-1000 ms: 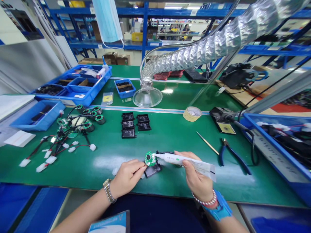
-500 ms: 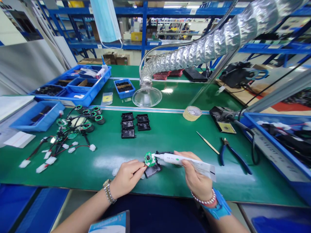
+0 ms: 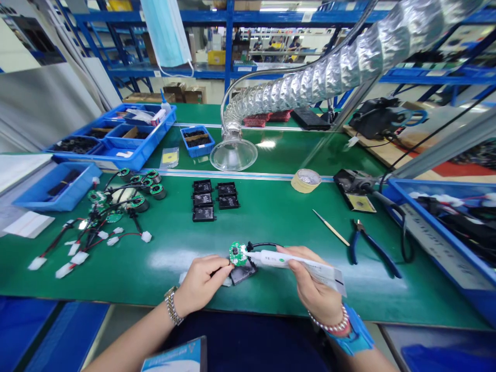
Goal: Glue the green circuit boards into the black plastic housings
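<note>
My left hand (image 3: 202, 284) pinches green board (image 3: 237, 254); right hand (image 3: 315, 284) grips white tube (image 3: 294, 262), nozzle (image 3: 251, 254) touching board (print too small to read). Hands close, not touching.

From where I sit, this is an electronics assembly workshop: a long green workbench (image 3: 271, 217), a silver fume hose (image 3: 310, 85), a soldering iron stand (image 3: 354, 183), pliers (image 3: 374, 253), and tall blue shelving (image 3: 228, 51) holding boxes beyond
</note>
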`<control>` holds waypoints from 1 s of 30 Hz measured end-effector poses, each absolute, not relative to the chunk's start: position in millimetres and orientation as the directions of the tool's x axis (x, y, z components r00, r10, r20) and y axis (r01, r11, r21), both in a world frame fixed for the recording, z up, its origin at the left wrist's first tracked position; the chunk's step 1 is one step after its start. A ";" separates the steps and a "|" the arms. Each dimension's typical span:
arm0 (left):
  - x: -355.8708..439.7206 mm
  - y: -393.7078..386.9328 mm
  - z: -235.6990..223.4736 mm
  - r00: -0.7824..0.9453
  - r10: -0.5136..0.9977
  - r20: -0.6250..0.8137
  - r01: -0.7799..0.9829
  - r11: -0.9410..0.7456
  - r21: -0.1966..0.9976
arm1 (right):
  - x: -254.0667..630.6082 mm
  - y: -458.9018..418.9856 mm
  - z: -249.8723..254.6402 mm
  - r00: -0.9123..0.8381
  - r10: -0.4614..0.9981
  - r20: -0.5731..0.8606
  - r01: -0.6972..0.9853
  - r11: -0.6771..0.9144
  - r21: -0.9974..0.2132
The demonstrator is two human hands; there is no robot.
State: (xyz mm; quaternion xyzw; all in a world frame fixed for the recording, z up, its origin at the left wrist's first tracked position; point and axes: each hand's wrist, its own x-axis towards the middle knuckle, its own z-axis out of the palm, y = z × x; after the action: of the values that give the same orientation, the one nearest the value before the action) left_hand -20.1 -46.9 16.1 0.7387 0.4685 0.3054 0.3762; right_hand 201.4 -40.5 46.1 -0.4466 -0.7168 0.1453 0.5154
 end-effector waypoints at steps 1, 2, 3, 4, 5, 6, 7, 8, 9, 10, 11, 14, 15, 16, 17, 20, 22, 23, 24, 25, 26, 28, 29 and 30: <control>-20.2 -46.9 15.9 0.374 0.922 0.099 0.461 -0.278 0.843 | 201.9 -40.9 46.2 -0.070 0.785 0.616 0.489 0.565 -0.665; -20.3 -46.9 15.8 0.374 0.922 0.100 0.459 -0.278 0.844 | 202.5 -41.5 46.3 -0.067 0.780 0.622 0.490 0.568 -0.661; -20.3 -46.9 15.8 0.374 0.922 0.101 0.456 -0.278 0.846 | 202.9 -42.3 46.5 -0.067 0.777 0.626 0.494 0.571 -0.656; -20.2 -46.9 16.0 0.374 0.922 0.102 0.454 -0.278 0.847 | 203.2 -43.1 46.8 -0.071 0.776 0.626 0.500 0.571 -0.651; -20.1 -46.9 16.3 0.373 0.922 0.103 0.452 -0.278 0.848 | 203.4 -43.8 47.1 -0.077 0.777 0.625 0.506 0.570 -0.647; -20.0 -46.9 16.8 0.373 0.922 0.103 0.451 -0.277 0.848 | 203.5 -44.3 47.5 -0.088 0.777 0.623 0.512 0.572 -0.641; -19.8 -46.9 17.4 0.373 0.922 0.103 0.450 -0.276 0.849 | 203.4 -44.6 47.9 -0.100 0.775 0.624 0.515 0.577 -0.634; -19.6 -46.8 18.1 0.373 0.922 0.103 0.446 -0.275 0.851 | 203.4 -44.7 48.3 -0.110 0.772 0.627 0.515 0.583 -0.628; -19.5 -46.8 18.7 0.372 0.922 0.102 0.443 -0.273 0.854 | 203.3 -44.6 48.7 -0.116 0.767 0.631 0.514 0.590 -0.623; -19.4 -46.7 19.3 0.371 0.923 0.102 0.439 -0.271 0.857 | 203.3 -44.5 49.2 -0.120 0.763 0.635 0.511 0.596 -0.620; -19.3 -46.7 19.7 0.369 0.924 0.102 0.436 -0.269 0.859 | 203.4 -44.4 49.8 -0.124 0.761 0.636 0.509 0.599 -0.618; -19.1 -46.5 20.0 0.359 0.928 0.098 0.438 -0.260 0.861 | 203.8 -45.0 52.1 -0.128 0.765 0.631 0.516 0.594 -0.617; -19.1 -46.4 19.9 0.358 0.929 0.095 0.440 -0.257 0.861 | 203.9 -45.5 53.0 -0.130 0.765 0.630 0.520 0.594 -0.614; -19.0 -46.4 19.7 0.359 0.929 0.091 0.441 -0.255 0.860 | 203.8 -46.2 53.7 -0.132 0.762 0.634 0.519 0.598 -0.611; -19.0 -46.4 19.5 0.361 0.928 0.088 0.442 -0.253 0.860 | 203.5 -46.7 54.2 -0.133 0.755 0.642 0.513 0.607 -0.607; -18.7 -46.6 19.6 0.363 0.928 0.084 0.443 -0.251 0.861 | 201.1 -47.1 54.2 -0.140 0.732 0.667 0.457 0.646 -0.612; -18.5 -46.8 20.2 0.363 0.928 0.084 0.443 -0.252 0.861 | 198.5 -45.8 53.3 -0.147 0.726 0.671 0.407 0.663 -0.628; -18.4 -46.9 20.7 0.365 0.927 0.084 0.443 -0.252 0.861 | 197.1 -44.8 52.8 -0.153 0.725 0.671 0.386 0.669 -0.635; -18.4 -46.9 21.1 0.367 0.927 0.082 0.443 -0.252 0.861 | 195.8 -43.7 52.4 -0.158 0.723 0.673 0.369 0.675 -0.638; -18.5 -46.9 21.5 0.370 0.926 0.080 0.443 -0.252 0.860 | 194.6 -42.7 52.0 -0.163 0.720 0.674 0.358 0.680 -0.640; -18.6 -46.9 21.8 0.372 0.925 0.078 0.444 -0.251 0.860 | 193.5 -41.8 51.7 -0.167 0.720 0.674 0.351 0.682 -0.641; -18.7 -46.7 22.3 0.375 0.924 0.075 0.445 -0.250 0.860 | 191.8 -40.5 51.2 -0.173 0.718 0.674 0.347 0.685 -0.641; -18.8 -46.7 22.5 0.376 0.923 0.074 0.445 -0.250 0.860 | 191.2 -40.2 51.0 -0.175 0.720 0.672 0.349 0.683 -0.642; -18.8 -46.6 22.5 0.377 0.923 0.073 0.444 -0.249 0.861 | 190.9 -40.0 50.8 -0.177 0.719 0.672 0.350 0.684 -0.640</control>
State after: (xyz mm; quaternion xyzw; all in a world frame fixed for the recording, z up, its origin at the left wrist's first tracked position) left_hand -18.8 -46.6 22.5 0.7297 0.4685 0.3036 0.3948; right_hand 190.9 -40.0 50.8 -0.3576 -0.7472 0.1733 0.5327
